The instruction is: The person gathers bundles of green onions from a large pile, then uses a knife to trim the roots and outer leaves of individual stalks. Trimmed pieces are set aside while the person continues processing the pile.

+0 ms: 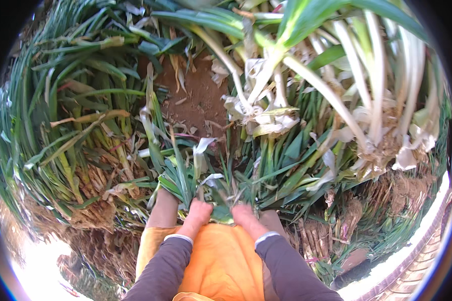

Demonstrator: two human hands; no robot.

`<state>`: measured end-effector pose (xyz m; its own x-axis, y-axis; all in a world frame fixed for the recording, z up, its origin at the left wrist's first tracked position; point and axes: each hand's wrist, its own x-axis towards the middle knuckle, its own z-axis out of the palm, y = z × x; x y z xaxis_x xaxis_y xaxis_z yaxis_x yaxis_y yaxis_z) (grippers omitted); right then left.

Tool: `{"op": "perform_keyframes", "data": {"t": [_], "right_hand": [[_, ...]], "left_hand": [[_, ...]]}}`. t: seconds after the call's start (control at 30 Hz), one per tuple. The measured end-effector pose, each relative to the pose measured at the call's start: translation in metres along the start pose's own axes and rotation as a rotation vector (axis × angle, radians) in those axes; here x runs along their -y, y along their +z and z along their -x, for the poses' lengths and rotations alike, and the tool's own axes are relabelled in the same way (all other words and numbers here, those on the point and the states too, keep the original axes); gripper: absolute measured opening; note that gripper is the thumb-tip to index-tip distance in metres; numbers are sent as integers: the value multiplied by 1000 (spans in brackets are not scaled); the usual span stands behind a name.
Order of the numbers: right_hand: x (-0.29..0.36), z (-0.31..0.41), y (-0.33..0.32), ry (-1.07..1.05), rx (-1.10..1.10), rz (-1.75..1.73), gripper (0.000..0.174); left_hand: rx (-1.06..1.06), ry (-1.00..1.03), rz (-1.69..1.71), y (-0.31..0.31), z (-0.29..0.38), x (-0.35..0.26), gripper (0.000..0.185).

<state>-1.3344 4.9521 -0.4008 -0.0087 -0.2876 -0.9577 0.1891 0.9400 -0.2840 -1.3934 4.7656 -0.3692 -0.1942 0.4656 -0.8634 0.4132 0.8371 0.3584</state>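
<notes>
My left hand (200, 211) is closed low in front of an orange apron (222, 259). A pale stalk of green onion (200, 193) rises from its fist. Close beside it, my right hand (244, 214) is blurred by motion, its fingers curled in among pale strands and leaves; what it grips is not clear. Loose green onion leaves (179, 180) and dry whitish sheaths (203, 146) lie just beyond both hands. A green leaf (222, 213) shows between the two fists.
Stacked green onions (64, 131) with rooty ends rise on the left. To the right, thick white-stemmed onions (324, 90) with peeling sheaths lie over more greenery. Bare brown soil (196, 94) shows ahead. A tyre (418, 263) stands at the lower right.
</notes>
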Motion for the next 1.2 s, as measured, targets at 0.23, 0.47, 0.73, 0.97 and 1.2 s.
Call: {"op": "perform_keyframes", "data": {"t": [0.23,0.47,0.73,0.97,1.2], "right_hand": [[-5,162,-260,-178,-1493,-165,25],[-109,162,-373,363,-1206,11,9],[-31,258,-294,-58,-1222,-221,8],[-52,394,-265,-187,-1603,-320,16],[-167,430,-375,-240,-1378,-511,45]], "left_hand": [[247,25,87,15,58,-10,34],[-380,-144,1429,-166,10,-31,52],[-590,259,1909,-411,-75,-19,73],[-777,274,1860,-481,13,-107,33],[-533,470,1790,-651,16,-212,58]]}}
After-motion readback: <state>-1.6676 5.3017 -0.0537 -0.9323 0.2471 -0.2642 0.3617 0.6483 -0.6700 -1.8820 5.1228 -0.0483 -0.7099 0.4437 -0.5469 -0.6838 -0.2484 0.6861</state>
